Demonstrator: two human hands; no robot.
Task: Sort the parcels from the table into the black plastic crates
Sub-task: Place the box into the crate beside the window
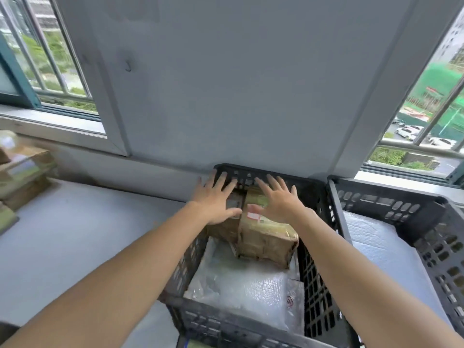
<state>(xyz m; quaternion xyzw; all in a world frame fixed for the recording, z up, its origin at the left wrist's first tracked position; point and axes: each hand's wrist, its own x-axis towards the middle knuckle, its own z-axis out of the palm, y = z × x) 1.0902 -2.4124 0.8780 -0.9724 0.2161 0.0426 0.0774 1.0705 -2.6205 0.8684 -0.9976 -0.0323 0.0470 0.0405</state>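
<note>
Brown taped cardboard parcel (266, 237) lies in black plastic crate (311, 272), far end. L hand (216, 199) & R hand (276, 198) over its top, fingers spread wide, gripping nothing; contact unclear.

One wide-angle camera, worn on the head, is looking forward and steeply down from close range. It is facing the grey wall (226, 96) beyond the table's (62, 247) far edge, and a black crate (313, 272) is filling its lower centre.

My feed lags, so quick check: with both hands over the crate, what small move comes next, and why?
Probably draw the left hand and right hand back and reach left: fingers are straight over the cardboard boxes in the crate, and more parcels wait on the table.
</note>
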